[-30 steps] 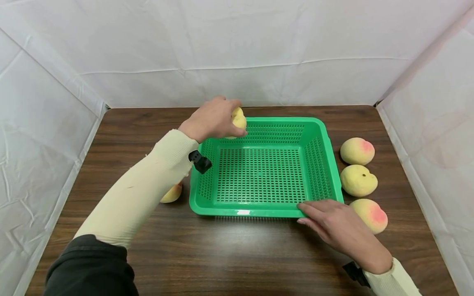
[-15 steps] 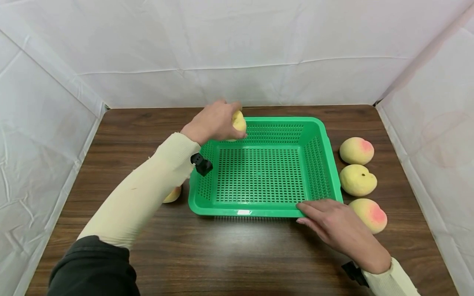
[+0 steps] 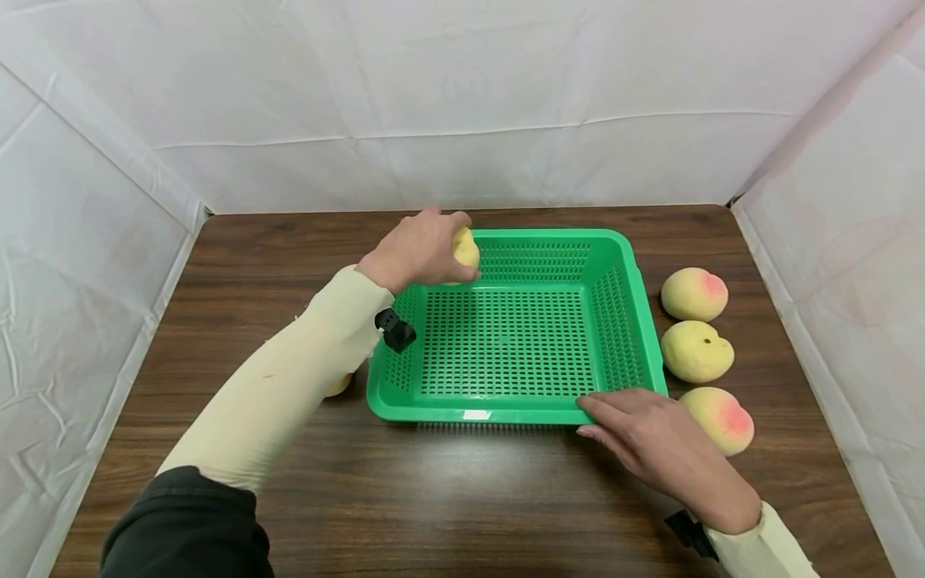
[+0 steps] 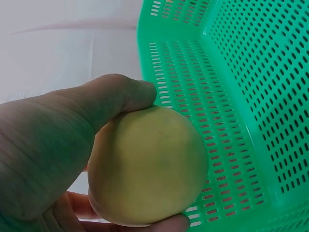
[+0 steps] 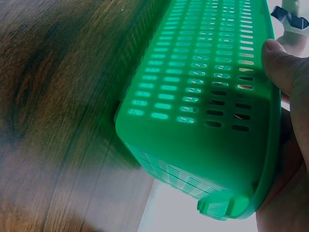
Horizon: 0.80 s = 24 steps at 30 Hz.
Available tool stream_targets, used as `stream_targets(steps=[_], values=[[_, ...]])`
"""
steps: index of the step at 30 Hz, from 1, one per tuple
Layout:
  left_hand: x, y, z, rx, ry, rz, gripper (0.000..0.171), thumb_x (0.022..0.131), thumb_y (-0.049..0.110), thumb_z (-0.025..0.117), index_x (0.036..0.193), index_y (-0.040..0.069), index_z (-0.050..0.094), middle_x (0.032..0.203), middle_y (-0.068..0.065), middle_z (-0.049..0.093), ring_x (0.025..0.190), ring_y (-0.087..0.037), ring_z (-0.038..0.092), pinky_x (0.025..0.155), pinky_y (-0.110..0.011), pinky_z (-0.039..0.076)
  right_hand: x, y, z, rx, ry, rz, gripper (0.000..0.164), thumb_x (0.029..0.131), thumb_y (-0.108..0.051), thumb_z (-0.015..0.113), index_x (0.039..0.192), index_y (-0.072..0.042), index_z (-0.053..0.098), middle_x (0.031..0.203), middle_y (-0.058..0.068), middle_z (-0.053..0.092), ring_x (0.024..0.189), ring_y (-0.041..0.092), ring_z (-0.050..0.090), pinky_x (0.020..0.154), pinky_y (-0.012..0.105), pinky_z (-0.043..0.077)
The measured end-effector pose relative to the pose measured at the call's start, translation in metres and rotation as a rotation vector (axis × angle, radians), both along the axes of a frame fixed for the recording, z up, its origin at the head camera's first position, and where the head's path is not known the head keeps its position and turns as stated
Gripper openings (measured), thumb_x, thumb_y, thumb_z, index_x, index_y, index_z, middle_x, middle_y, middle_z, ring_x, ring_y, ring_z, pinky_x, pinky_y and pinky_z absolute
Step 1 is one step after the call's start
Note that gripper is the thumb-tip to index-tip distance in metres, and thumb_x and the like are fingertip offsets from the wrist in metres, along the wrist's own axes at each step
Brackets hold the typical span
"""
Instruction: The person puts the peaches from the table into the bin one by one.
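Dark wooden table (image 3: 462, 506), white sheeting (image 3: 462, 96) behind — left hand (image 3: 419, 249) gripping peach (image 3: 466, 248), right hand (image 3: 663, 445) pinching basket rim (image 3: 535, 416).

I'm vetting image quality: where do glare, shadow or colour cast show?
Head view: a glare patch on the brown table, with a bright spot on the green basket's near rim; left wrist view: a green cast over part of the left hand, the peach looking dull; right wrist view: pale haze across the table, basket wall shaded near the right hand.
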State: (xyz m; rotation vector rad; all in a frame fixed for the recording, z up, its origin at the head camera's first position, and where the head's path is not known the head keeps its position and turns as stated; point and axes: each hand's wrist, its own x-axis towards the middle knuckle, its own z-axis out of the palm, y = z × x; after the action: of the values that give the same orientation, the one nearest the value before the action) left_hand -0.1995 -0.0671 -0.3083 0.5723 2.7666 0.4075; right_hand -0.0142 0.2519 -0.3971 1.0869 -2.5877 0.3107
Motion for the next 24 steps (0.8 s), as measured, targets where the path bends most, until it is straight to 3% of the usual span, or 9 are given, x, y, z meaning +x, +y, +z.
stream_targets(steps=[18,24], values=[[0.0,0.004,-0.016,-0.022,-0.018,0.016,0.071,0.091,0.049,0.074,0.148,0.014,0.049,0.124,-0.012,0.056,0.097,-0.028,0.061,0.081,-0.037,0.054,-0.002,0.001,-0.001,0.001,-0.01,0.002,0.051,0.112,-0.051,0.036,0.112,-0.015,0.073,0.103,-0.004,0.077,0.089,0.019,0.074,0.074,0.04,0.06],[0.001,0.008,-0.025,-0.014,-0.035,0.022,0.068,0.09,0.045,0.074,0.144,0.012,0.049,0.123,-0.013,0.055,0.094,-0.027,0.062,0.081,-0.037,0.055,-0.003,0.002,-0.002,0.014,-0.014,0.001,0.056,0.112,-0.053,0.031,0.111,-0.015,0.072,0.101,-0.004,0.076,0.088,0.018,0.074,0.074,0.039,0.06]])
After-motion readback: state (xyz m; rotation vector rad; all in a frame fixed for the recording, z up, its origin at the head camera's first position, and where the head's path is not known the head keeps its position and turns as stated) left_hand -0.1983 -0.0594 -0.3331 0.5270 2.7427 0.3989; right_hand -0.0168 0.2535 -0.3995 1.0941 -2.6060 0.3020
